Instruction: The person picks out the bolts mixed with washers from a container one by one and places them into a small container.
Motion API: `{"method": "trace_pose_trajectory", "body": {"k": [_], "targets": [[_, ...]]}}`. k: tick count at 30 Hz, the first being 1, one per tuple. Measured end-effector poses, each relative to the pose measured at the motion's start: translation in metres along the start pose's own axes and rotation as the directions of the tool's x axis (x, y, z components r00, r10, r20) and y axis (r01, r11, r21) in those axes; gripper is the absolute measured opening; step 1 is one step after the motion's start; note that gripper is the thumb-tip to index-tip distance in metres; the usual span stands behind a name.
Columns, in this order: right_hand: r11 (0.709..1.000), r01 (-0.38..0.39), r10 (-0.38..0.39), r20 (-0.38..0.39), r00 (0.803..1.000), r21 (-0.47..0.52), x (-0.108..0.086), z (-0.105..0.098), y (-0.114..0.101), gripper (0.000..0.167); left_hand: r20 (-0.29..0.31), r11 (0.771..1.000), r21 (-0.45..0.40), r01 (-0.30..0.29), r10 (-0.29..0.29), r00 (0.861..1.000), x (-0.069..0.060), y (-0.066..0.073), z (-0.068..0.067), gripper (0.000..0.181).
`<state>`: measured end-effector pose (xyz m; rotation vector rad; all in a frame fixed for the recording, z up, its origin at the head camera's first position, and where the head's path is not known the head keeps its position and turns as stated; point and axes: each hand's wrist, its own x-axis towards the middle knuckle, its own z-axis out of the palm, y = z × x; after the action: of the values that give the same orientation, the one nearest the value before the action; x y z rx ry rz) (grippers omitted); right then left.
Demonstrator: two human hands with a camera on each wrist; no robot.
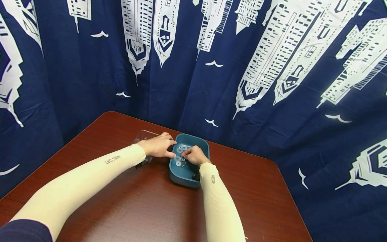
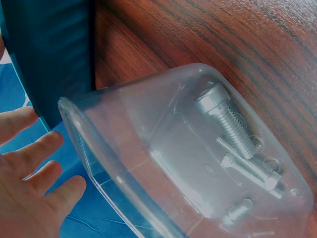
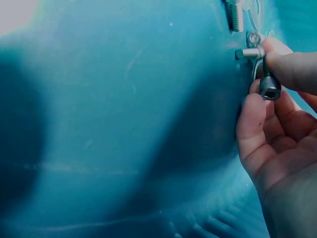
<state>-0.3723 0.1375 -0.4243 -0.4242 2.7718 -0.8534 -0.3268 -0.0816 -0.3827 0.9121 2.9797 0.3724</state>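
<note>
Inside a blue bin (image 1: 184, 179), my right hand (image 1: 196, 156) pinches a socket-head bolt (image 3: 270, 88) between thumb and fingers in the right wrist view. More bolts (image 3: 234, 16) and pale washers (image 1: 178, 163) lie on the bin floor beside that hand. My left hand (image 1: 158, 145) has its fingers spread at the bin's left side; the left wrist view shows the hand (image 2: 34, 188) holding nothing. Beside it, a clear plastic container (image 2: 163, 129) holds several metal bolts (image 2: 228, 121), one larger than the others.
The bin and the clear container stand near the back edge of a reddish-brown wooden table (image 1: 145, 205). A dark blue curtain (image 1: 193, 84) with white building shapes hangs behind the table.
</note>
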Motion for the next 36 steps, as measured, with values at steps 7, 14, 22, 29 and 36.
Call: {"method": "trace_pose_trajectory", "body": {"k": [7,14,22,29,36], "targets": [[1.000,-0.002,0.003,-0.018,1.000,0.019,-0.0015,-0.0036,-0.0012,0.018,-0.012,1.000,-0.008,-0.001,0.000,1.000,0.0010,0.0004,-0.0006,0.068],[0.997,-0.016,0.018,-0.038,0.999,0.075,-0.0019,-0.0054,0.0022,0.015,0.011,1.000,-0.007,0.025,-0.025,1.000,0.0015,0.0039,-0.0009,0.069],[0.989,-0.023,0.033,-0.066,0.997,0.144,-0.0025,-0.0047,0.0036,0.013,-0.003,1.000,-0.006,0.002,-0.002,1.000,-0.0005,0.0038,-0.0017,0.069],[0.979,-0.013,0.033,-0.090,0.995,0.204,-0.0017,-0.0064,0.0018,0.012,-0.002,1.000,-0.001,-0.001,0.001,1.000,-0.0015,0.0043,-0.0049,0.069],[0.984,0.006,0.014,-0.110,0.994,0.179,-0.0055,-0.0100,-0.0037,0.013,0.002,1.000,0.024,-0.006,0.006,1.000,-0.0019,0.0039,-0.0050,0.071]]}}
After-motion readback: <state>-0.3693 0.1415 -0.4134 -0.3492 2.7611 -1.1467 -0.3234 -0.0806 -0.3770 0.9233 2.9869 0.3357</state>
